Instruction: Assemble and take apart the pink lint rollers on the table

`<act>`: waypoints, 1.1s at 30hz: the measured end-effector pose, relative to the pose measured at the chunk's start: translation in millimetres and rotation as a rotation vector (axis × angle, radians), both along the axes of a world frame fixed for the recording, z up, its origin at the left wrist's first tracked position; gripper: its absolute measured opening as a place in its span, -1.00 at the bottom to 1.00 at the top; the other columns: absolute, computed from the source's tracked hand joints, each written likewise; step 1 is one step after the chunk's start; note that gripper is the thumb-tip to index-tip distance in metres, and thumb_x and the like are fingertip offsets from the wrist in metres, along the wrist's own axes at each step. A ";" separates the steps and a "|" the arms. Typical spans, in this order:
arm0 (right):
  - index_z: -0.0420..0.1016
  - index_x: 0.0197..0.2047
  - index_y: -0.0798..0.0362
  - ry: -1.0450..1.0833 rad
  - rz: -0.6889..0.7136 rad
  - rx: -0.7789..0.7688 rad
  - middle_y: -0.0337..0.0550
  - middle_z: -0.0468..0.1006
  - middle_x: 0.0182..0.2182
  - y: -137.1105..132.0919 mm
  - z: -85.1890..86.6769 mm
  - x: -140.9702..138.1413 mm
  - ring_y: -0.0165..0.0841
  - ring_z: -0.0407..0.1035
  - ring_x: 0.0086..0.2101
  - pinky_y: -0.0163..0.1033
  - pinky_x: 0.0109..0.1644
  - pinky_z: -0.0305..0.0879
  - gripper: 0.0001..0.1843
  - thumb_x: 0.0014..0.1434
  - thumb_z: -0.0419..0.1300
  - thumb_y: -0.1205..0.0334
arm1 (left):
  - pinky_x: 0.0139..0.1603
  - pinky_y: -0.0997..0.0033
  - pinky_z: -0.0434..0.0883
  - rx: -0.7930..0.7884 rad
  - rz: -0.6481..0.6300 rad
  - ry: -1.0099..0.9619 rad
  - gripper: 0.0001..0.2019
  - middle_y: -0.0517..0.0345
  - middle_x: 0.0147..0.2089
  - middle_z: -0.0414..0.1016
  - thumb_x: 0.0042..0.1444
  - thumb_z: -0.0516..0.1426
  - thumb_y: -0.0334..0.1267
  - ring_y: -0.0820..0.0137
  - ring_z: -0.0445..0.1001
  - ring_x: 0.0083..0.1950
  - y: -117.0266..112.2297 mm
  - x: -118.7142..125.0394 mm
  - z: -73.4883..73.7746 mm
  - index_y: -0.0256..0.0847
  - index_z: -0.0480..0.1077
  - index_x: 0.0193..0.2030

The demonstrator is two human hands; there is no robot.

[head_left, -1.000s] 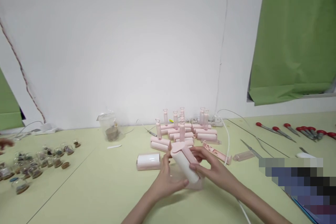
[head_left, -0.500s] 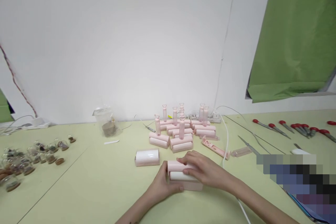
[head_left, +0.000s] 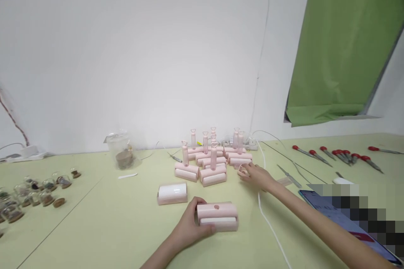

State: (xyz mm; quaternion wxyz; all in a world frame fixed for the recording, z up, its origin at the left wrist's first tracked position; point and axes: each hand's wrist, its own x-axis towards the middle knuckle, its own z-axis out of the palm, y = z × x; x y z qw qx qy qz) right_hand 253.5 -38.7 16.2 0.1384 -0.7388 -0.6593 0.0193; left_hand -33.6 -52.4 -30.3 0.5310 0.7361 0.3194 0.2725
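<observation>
On the table in front of me, my left hand [head_left: 195, 225] grips the left end of a pink lint roller head [head_left: 221, 214]. Its pink top has a round hole, a white roll shows below, and its lower cover looks see-through. My right hand [head_left: 257, 176] is stretched out to the right, its fingers closed on a long pink plastic piece [head_left: 241, 171] whose far end sticks out; the rest is hidden under the hand. Left of the held head lies a white roll [head_left: 172, 193] in a clear cover. Several pink lint rollers [head_left: 213, 175] with upright handles stand behind.
A white cable [head_left: 263, 214] runs beneath my right forearm. Grey tools with red ends [head_left: 339, 155], a pair of scissors [head_left: 289, 176] and a phone [head_left: 334, 214] lie at right. Small glass domes [head_left: 31, 189] and a plastic bag [head_left: 121, 151] are at left.
My right hand has left the roller head and moved right and back to the pink piece. The head's top with its hole now shows, still in my left hand. The view has turned slightly right.
</observation>
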 end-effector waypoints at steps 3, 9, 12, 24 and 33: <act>0.29 -0.08 0.18 0.007 -0.025 -0.045 0.17 0.40 -0.11 12.1 -21.1 9.1 -0.04 0.29 -0.11 -0.14 -0.20 0.21 -0.59 -0.01 0.12 0.18 | -0.30 0.48 0.21 0.005 -0.007 -0.014 -0.55 0.24 -0.29 0.23 -0.20 0.19 -0.33 0.41 0.23 -0.26 0.9 -0.2 -3.1 -0.19 0.10 -0.14; 0.29 -0.09 0.19 0.061 -0.010 -0.093 0.09 0.44 -0.14 24.6 -33.2 15.9 -0.15 0.33 -0.16 -0.21 -0.22 0.22 -0.64 0.06 0.03 0.18 | -0.32 0.49 0.19 0.013 -0.018 -0.039 -0.55 0.25 -0.30 0.22 -0.21 0.19 -0.34 0.43 0.22 -0.28 1.9 0.1 -6.3 -0.20 0.10 -0.16; 0.33 -0.14 0.13 0.080 0.035 -0.133 -0.06 0.48 -0.23 28.2 -25.3 19.7 -0.26 0.37 -0.26 -0.27 -0.26 0.25 -0.64 0.01 0.14 0.11 | -0.31 0.49 0.20 0.020 -0.023 -0.050 -0.56 0.26 -0.30 0.22 -0.20 0.18 -0.33 0.43 0.22 -0.28 2.3 0.3 -8.1 -0.19 0.10 -0.16; 0.30 -0.06 0.10 -0.098 -0.095 -0.105 -0.11 0.37 -0.11 37.6 4.9 21.0 -0.33 0.34 -0.21 -0.11 -0.17 0.31 -0.72 0.17 0.05 0.20 | -0.34 0.51 0.21 0.008 -0.061 -0.052 -0.57 0.24 -0.30 0.19 -0.21 0.13 -0.41 0.45 0.21 -0.28 -2.6 -1.4 -0.6 -0.19 0.08 -0.16; 0.14 -0.04 0.02 0.286 0.250 0.219 -0.17 0.42 -0.32 -26.1 37.2 -43.1 -0.36 0.36 -0.35 -0.27 -0.28 0.31 -0.68 0.18 -0.09 0.05 | -0.33 0.50 0.22 0.022 -0.048 -0.022 -0.58 0.21 -0.27 0.20 -0.21 0.13 -0.40 0.42 0.21 -0.26 -3.7 -2.4 2.3 -0.21 0.10 -0.17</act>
